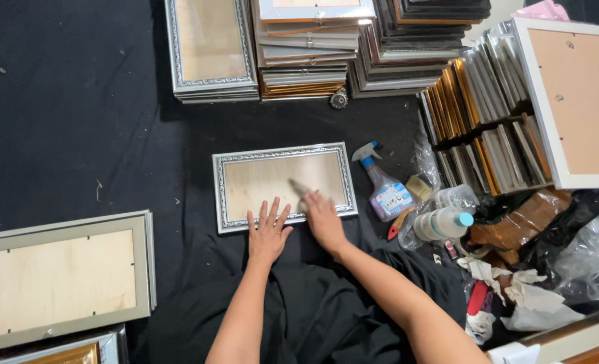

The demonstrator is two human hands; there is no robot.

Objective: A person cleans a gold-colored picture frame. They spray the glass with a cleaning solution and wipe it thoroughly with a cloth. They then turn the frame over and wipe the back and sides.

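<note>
Left edge: a large grey frame (63, 280) lies face down on the black cloth (77, 121), with wide bare cloth above it.
Left hand (268, 232): open, fingers spread flat, pressing the near rail of the silver ornate frame (282, 185).
Silver ornate frame: flat on the cloth at centre, clear of the frame stacks (299, 47) above.
Right hand (322, 217): closed around a small cloth (299, 189), resting on the frame's panel.
Right side: a spray bottle (384, 189) stands just beside the frame; clutter and upright frames (481, 121) crowd beyond.
</note>
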